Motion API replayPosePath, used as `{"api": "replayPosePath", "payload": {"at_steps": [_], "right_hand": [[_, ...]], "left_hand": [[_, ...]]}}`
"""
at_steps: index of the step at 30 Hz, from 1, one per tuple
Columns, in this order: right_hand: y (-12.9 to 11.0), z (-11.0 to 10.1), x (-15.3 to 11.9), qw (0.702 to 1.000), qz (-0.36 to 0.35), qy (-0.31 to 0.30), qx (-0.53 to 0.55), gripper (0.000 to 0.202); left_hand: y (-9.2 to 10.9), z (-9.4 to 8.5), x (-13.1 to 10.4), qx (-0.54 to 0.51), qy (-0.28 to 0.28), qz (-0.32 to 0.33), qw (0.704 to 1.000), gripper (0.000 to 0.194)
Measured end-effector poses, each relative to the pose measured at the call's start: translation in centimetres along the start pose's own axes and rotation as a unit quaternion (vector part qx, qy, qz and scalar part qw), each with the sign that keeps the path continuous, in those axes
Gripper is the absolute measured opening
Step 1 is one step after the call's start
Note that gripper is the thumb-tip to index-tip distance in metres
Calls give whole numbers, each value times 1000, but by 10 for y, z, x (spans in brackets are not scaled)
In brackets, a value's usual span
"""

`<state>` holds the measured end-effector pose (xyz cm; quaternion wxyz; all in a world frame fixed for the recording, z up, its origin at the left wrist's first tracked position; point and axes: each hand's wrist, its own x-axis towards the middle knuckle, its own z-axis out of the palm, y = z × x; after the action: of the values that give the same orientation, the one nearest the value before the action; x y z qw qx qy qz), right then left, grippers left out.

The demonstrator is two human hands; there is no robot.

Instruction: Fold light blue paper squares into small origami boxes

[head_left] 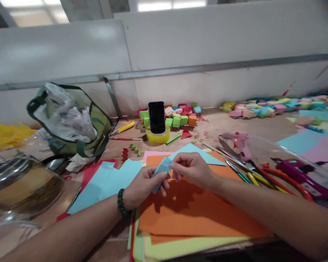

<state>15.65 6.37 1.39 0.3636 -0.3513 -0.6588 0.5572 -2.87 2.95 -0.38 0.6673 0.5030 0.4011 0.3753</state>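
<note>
A folded strip of light blue paper is held above a stack of orange sheets. My left hand, with a green bead bracelet on the wrist, grips the strip between thumb and fingers. At the strip's upper right end, my right hand pinches its edge with thumb and forefinger. Larger light blue sheets lie to the left, over red paper. Another blue sheet pokes out behind my right hand.
A phone stands in a yellow tape roll, with folded paper blocks behind. On the right lie a pink glue gun, scissors, pliers and a purple device. A glass pot and a green bag are left.
</note>
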Motion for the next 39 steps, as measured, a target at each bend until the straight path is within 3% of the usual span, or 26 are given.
{"api": "replayPosePath", "payload": {"at_steps": [10, 18, 24, 31, 39], "right_hand": [[-7, 3, -2, 999, 33, -28, 5, 32], [-6, -2, 2, 996, 55, -76, 7, 35], [-2, 4, 5, 997, -9, -42, -57, 30], [0, 1, 8, 997, 63, -32, 24, 37], [2, 4, 9, 998, 20, -40, -51, 32]], "left_hand": [[0, -7, 1, -11, -55, -47, 997, 42], [0, -7, 0, -25, -38, -54, 998, 40], [1, -1, -1, 11, -61, -67, 996, 42], [1, -1, 0, -10, -70, -79, 994, 38], [-2, -4, 1, -4, -79, -77, 994, 37]]}}
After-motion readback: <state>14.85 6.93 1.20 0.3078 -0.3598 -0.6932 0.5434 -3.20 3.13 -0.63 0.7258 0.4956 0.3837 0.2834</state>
